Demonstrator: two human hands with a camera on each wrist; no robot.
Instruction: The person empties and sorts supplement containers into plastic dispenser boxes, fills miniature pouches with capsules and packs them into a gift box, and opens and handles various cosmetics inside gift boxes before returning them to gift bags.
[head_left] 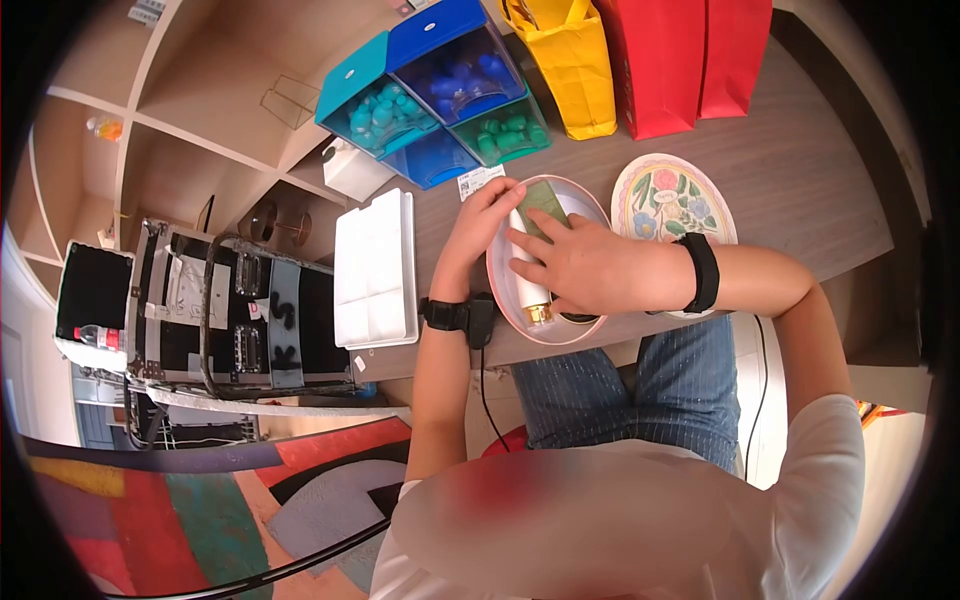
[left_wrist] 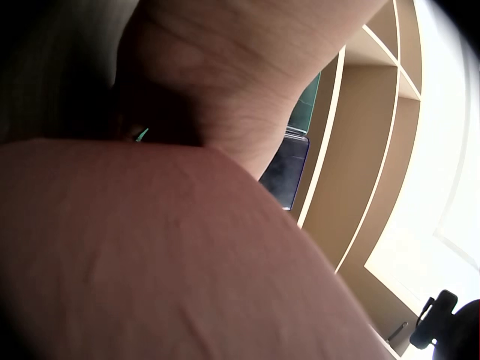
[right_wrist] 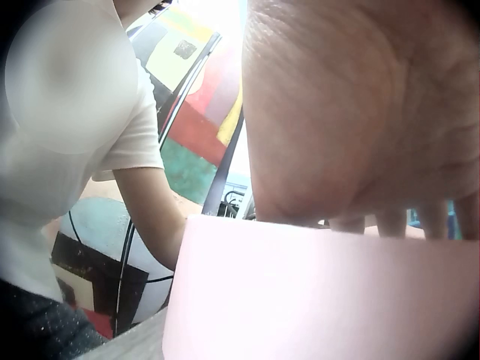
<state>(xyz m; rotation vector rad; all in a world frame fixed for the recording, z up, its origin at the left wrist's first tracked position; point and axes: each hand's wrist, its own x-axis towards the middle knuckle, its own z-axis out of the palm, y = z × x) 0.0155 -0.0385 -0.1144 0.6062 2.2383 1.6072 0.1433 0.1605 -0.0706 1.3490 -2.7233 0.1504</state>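
A pink-rimmed oval box (head_left: 494,290) stands on the desk near the person. In it lie a white tube (head_left: 530,285) with a gold cap and a flat green packet (head_left: 543,198). The left hand (head_left: 480,225) holds the box's far left rim, its thumb over the edge beside the tube's upper end. Over the box, the right hand (head_left: 590,262) spreads its fingers across the packet and the tube, covering part of the contents. The right wrist view shows those fingers reaching behind the pale pink box wall (right_wrist: 315,292). Next to the box lies a floral oval lid (head_left: 668,195).
Blue and green drawer boxes (head_left: 420,100) stand at the back, filled with small coloured pieces. Beside them are a yellow bag (head_left: 570,75) and red bags (head_left: 655,70). A white divided tray (head_left: 375,268) lies left of the left hand. Shelves (head_left: 205,90) rise at the far left.
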